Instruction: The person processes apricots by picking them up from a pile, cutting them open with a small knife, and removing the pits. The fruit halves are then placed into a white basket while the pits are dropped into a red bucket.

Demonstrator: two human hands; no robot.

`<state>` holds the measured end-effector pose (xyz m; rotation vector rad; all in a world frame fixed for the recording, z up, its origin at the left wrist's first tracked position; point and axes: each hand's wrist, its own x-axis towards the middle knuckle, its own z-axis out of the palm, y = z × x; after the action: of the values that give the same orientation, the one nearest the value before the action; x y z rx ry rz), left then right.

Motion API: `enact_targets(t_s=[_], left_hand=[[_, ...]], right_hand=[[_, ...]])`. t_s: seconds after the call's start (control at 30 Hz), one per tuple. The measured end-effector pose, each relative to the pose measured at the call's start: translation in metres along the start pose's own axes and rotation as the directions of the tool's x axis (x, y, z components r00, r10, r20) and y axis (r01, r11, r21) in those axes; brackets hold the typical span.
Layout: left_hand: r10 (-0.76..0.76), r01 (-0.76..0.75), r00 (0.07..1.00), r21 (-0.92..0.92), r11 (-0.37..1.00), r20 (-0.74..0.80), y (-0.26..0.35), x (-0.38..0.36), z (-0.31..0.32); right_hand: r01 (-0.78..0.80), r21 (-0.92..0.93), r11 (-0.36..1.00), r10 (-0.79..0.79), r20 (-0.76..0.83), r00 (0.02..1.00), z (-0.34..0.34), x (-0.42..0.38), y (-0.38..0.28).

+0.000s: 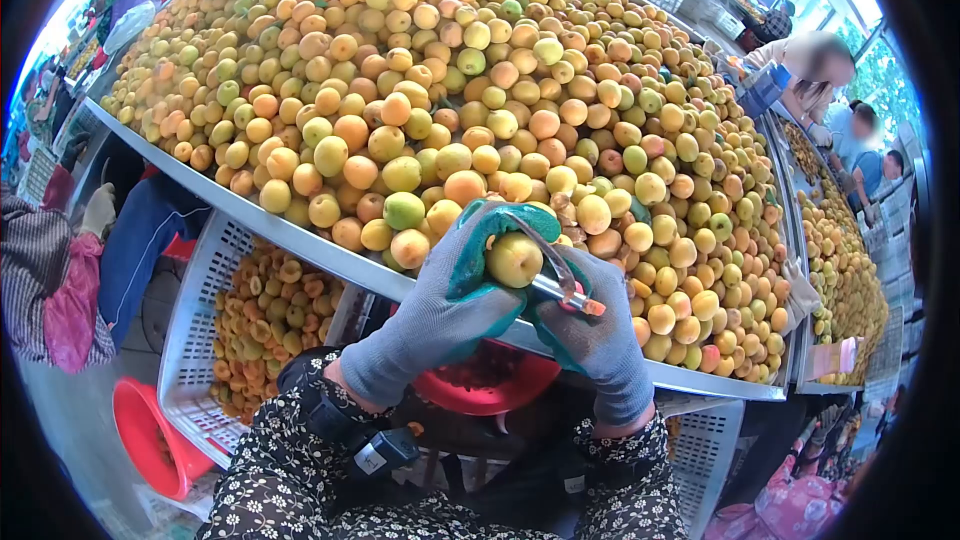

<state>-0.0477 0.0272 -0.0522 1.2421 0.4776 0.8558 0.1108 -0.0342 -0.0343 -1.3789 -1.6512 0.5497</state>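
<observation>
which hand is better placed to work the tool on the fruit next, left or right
Right, I'd judge. The right hand holds the metal tool close beside the yellow-green fruit, while the left hand is occupied gripping that fruit and seems better suited to steadying it.

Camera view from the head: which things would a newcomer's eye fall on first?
Probably the big heap of yellow-orange fruit, filling the table across the upper middle. Next, just below, the two gloved hands: the left hand holds one round fruit, the right hand a metal tool. Then the red bowl under the table edge.
</observation>
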Motion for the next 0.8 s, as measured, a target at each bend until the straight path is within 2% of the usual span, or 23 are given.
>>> enact_targets(t_s=[0.17, 0.23, 0.4, 0.47, 0.53, 0.63, 0.67, 0.7, 0.73, 0.8], left_hand=[[-0.018, 0.019, 1.000, 0.022, 1.000, -0.017, -0.001, -0.002, 0.002], [0.071, -0.066, 0.997, 0.108, 0.992, -0.043, -0.008, -0.001, 0.003], [0.103, -0.091, 0.994, 0.224, 0.970, -0.045, -0.015, -0.002, 0.003], [0.108, -0.092, 0.993, 0.256, 0.962, -0.048, -0.016, -0.002, 0.004], [0.252, -0.198, 0.967, 0.491, 0.848, -0.046, -0.016, -0.002, 0.007], [0.270, -0.203, 0.961, 0.518, 0.831, -0.055, -0.015, -0.002, 0.009], [0.271, -0.203, 0.961, 0.519, 0.830, -0.058, -0.015, -0.002, 0.010], [0.311, -0.218, 0.949, 0.609, 0.762, -0.050, -0.015, -0.002, 0.012], [0.349, -0.228, 0.936, 0.692, 0.685, -0.037, -0.015, -0.003, 0.013], [0.375, -0.207, 0.924, 0.728, 0.654, -0.073, -0.023, -0.005, 0.013]], right_hand=[[-0.009, 0.014, 1.000, 0.009, 0.002, 1.000, 0.004, 0.001, 0.001], [-0.005, 0.031, 1.000, 0.005, -0.016, 1.000, 0.005, 0.001, 0.001], [-0.105, 0.030, 0.994, 0.101, 0.101, 0.990, 0.004, 0.000, 0.008], [-0.064, 0.017, 0.998, 0.063, 0.064, 0.996, 0.006, 0.000, 0.003], [-0.020, 0.003, 1.000, 0.020, 0.028, 0.999, 0.010, -0.001, 0.001], [-0.076, 0.026, 0.997, 0.077, -0.039, 0.996, 0.018, -0.004, 0.004], [-0.153, 0.135, 0.979, 0.156, -0.015, 0.988, 0.022, -0.005, 0.010], [-0.229, 0.241, 0.943, 0.232, 0.016, 0.972, 0.025, -0.005, 0.013], [-0.229, 0.241, 0.943, 0.231, 0.019, 0.973, 0.025, -0.005, 0.012], [-0.146, 0.103, 0.984, 0.145, 0.019, 0.989, 0.024, -0.002, 0.011]])
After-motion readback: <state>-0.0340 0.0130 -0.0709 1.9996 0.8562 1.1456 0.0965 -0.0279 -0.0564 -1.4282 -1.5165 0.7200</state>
